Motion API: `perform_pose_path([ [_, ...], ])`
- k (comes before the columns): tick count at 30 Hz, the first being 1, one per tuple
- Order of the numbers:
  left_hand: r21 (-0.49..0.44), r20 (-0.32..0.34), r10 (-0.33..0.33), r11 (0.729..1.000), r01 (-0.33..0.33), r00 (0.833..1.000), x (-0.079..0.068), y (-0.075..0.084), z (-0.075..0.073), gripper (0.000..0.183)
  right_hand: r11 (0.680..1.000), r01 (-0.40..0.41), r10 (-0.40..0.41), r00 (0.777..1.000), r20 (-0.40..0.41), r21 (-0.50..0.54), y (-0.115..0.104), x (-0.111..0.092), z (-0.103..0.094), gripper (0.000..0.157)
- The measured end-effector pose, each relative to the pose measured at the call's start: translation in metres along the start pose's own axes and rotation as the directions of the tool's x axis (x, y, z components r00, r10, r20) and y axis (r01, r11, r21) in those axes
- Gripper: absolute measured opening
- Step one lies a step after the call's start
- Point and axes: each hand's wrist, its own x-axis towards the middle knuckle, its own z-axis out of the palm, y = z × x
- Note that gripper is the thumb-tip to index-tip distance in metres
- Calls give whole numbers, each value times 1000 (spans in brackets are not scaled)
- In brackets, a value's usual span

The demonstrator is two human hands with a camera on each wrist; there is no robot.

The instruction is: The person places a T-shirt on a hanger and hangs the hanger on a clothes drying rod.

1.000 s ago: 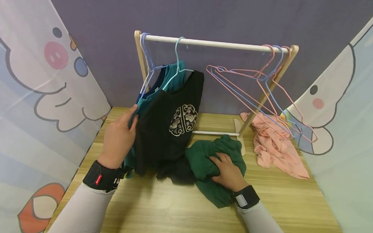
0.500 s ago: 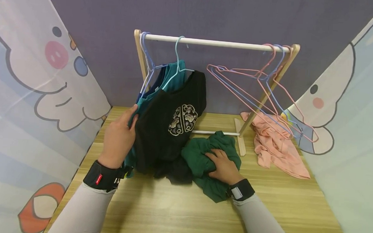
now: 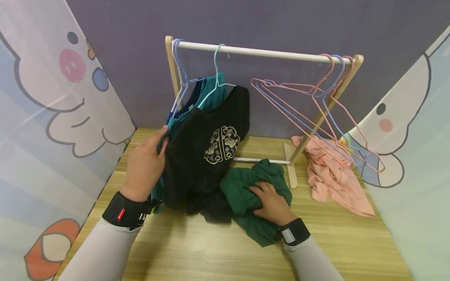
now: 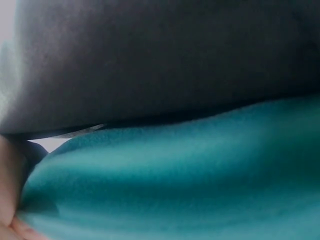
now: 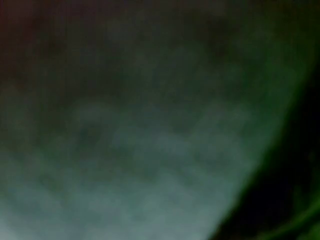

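My left hand [image 3: 145, 164] is at the near edge of a teal shirt [image 3: 213, 99], pinching its cloth between thumb and fingers. The same teal cloth [image 4: 175, 175] fills the lower left wrist view, with dark cloth above it. In front of that shirt hangs a black top [image 3: 193, 156] with a pale embroidered patch, on a light blue hanger [image 3: 216, 72]. On the table, my right hand [image 3: 273, 204] holds a bunched dark green garment [image 3: 241, 190], fingers and thumb spread around a fold. The right wrist view is dark and blurred by close cloth.
A rack with a white rail [image 3: 267, 53] stands at the back. Pink and blue hangers [image 3: 319, 94] without clothes hang at its right end. A crumpled pink garment [image 3: 333, 184] lies on the wooden table [image 3: 211, 254], between printed side panels.
Between one second and half a second ago, my right hand shifted slightly left with the green garment, and the black top's right side spread outward. The left hand has kept its place.
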Motion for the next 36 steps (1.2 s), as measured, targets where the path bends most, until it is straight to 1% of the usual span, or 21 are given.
perform_pose_path([
  [6,3,10,-5,1000,5,1000,1,0,-1,37,999,43,-43,999,3,19,1,0,-4,81],
  [9,9,16,-11,1000,11,1000,1,0,-1,37,997,72,-74,997,34,32,3,1,-17,83],
  [12,23,20,-16,1000,15,1000,1,0,-1,37,995,95,-96,995,38,40,2,4,-42,90],
  [14,31,20,-17,999,16,1000,1,0,-2,36,993,108,-108,994,7,41,-1,6,-66,90],
  [16,38,20,-16,999,15,1000,1,0,-2,37,992,116,-114,991,-64,41,-5,10,-91,86],
  [18,41,21,-16,999,15,1000,1,0,-2,36,992,127,-122,980,-160,22,-8,15,-118,81],
  [20,43,22,-15,999,14,1000,1,0,-3,36,990,139,-131,950,-282,6,-9,19,-142,73],
  [21,45,22,-15,999,14,1000,1,0,-3,36,989,145,-137,928,-347,-5,-8,22,-154,70],
  [23,51,21,-14,999,13,1000,1,-1,-4,36,988,155,-150,871,-469,-29,-5,26,-175,65],
  [26,69,15,-11,998,10,1000,1,-1,-4,36,988,147,-137,767,-627,-37,1,31,-199,56],
  [28,87,10,-3,996,2,1000,1,-1,-5,36,994,101,-94,707,-701,-31,5,33,-212,52],
  [29,93,10,1,996,-2,1000,2,-1,-6,37,997,73,-66,685,-726,-22,6,34,-217,49],
  [30,100,10,6,995,-7,1000,2,-1,-6,37,999,42,-34,670,-741,-7,8,35,-221,48],
  [31,103,10,9,995,-10,1000,2,-1,-7,37,1000,12,-6,662,-750,3,10,36,-225,47],
  [32,105,10,13,994,-14,1000,3,-1,-7,37,1000,-14,18,659,-752,12,12,36,-227,46],
  [34,109,10,24,994,-25,1000,3,-2,-8,37,998,-55,56,668,-742,26,15,37,-230,45],
  [36,108,12,25,994,-26,1000,3,-2,-9,36,996,-83,82,685,-724,34,19,38,-231,45],
])
